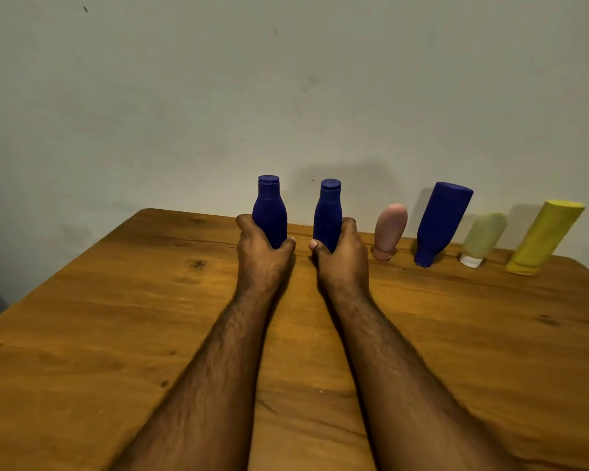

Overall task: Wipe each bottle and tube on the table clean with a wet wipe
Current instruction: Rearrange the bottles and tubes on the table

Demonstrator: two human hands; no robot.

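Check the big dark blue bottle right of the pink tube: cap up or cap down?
Cap down. The big dark blue bottle stands inverted on its narrow cap, tilted, wide base uppermost near the wall; whether it touches it, cannot tell.

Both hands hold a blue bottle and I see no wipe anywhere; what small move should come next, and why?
Probably let go of one bottle, freeing a hand to fetch a wipe. The left hand grips the left blue bottle, the right hand grips the right blue bottle, and no wipe shows on the table.
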